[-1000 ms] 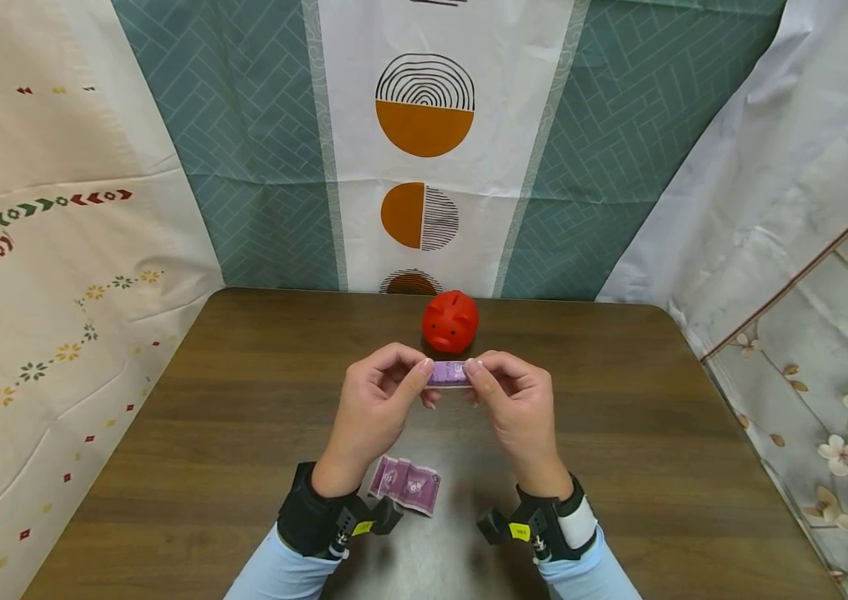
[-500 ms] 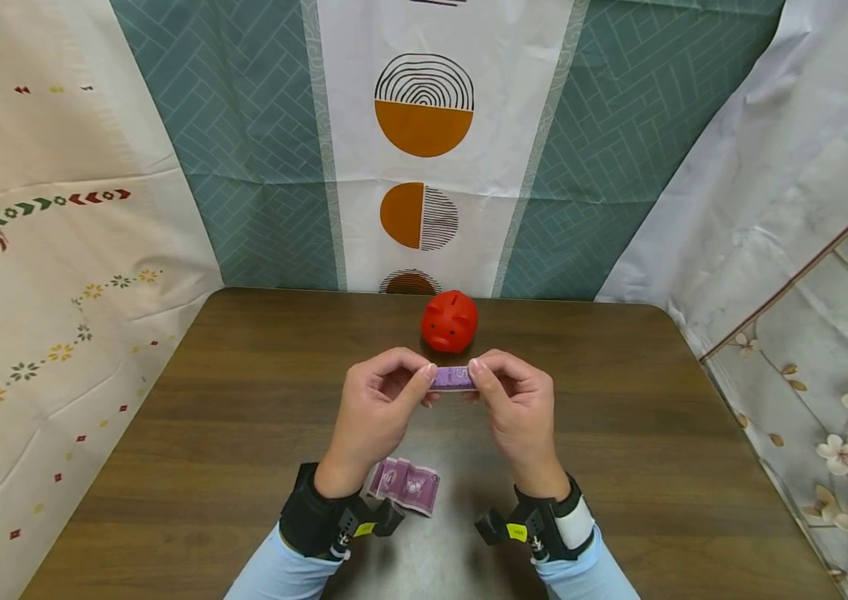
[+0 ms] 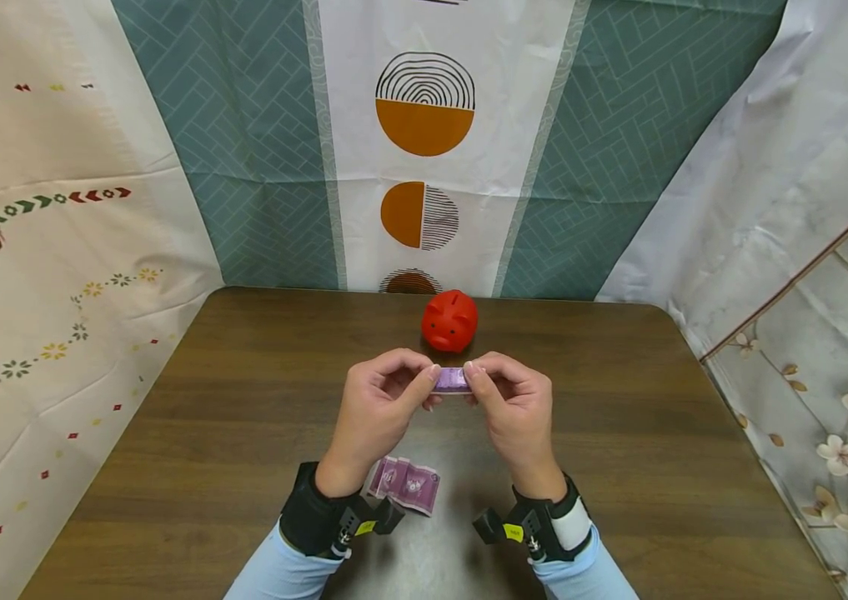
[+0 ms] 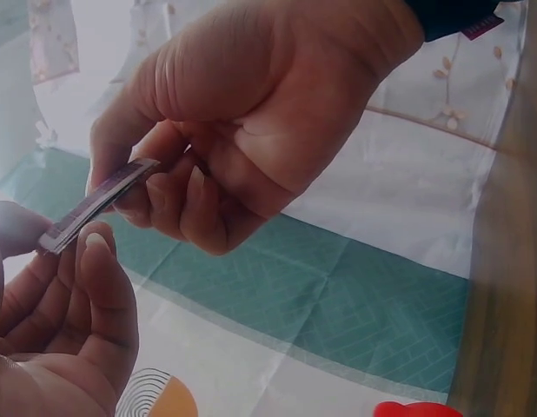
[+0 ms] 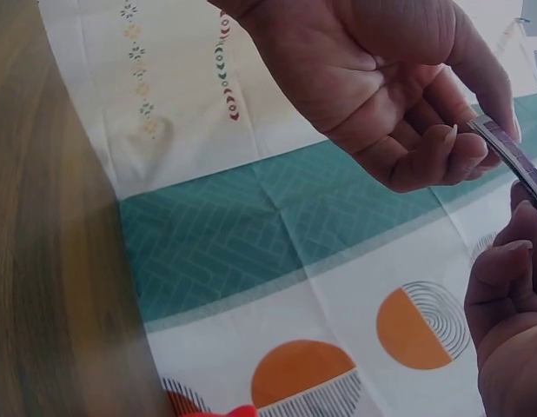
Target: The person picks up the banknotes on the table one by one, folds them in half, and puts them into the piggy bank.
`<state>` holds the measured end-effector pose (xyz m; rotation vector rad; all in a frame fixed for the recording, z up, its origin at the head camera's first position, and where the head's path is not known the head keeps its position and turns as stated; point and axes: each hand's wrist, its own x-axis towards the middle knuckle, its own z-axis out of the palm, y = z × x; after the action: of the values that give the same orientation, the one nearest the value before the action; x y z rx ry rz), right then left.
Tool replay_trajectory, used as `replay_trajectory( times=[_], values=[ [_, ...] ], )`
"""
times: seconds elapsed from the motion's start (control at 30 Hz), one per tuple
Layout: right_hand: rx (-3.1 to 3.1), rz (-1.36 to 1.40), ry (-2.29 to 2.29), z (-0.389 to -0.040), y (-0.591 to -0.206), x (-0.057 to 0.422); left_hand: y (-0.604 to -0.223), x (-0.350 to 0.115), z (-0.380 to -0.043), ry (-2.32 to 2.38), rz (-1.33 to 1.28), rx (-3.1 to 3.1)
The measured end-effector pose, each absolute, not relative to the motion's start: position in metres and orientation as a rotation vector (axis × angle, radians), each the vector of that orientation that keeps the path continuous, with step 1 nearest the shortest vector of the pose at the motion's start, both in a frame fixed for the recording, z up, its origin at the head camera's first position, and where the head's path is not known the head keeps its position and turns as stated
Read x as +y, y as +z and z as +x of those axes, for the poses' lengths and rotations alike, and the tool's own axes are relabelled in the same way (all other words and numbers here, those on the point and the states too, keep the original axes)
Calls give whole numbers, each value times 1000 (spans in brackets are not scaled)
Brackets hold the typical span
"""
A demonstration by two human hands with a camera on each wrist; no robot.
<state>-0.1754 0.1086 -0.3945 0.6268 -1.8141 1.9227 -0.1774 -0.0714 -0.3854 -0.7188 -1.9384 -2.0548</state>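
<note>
Between my two hands a small folded purple banknote (image 3: pixel 452 381) is held up over the table, just in front of the red piggy bank (image 3: pixel 449 322). Its left end is pinched by the thumb and fingers of my left hand (image 3: pixel 377 412). My right hand (image 3: pixel 517 408) pinches the other end the same way. Edge-on in the left wrist view, the folded banknote (image 4: pixel 99 204) looks like a thin strip of several layers. A second, mauve banknote (image 3: pixel 406 486), creased and partly behind the left wrist camera, lies on the table nearer the person.
The brown wooden table (image 3: pixel 243 417) has its far edge against a hanging teal and white cloth (image 3: pixel 258 167). A cream patterned cloth (image 3: pixel 56 292) drapes at the left, and a floral white cloth (image 3: pixel 806 350) at the right.
Both hands have come slightly nearer the person with the folded banknote, and the right thumb has shifted a little along it. The piggy bank and the banknote on the table stay put.
</note>
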Motion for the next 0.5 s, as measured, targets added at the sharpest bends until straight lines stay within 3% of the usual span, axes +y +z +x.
replay_trajectory(
  times=[0.5],
  values=[
    [-1771, 687, 1948, -173, -395, 106, -386, -69, -176, -1990, -781, -1897]
  ],
)
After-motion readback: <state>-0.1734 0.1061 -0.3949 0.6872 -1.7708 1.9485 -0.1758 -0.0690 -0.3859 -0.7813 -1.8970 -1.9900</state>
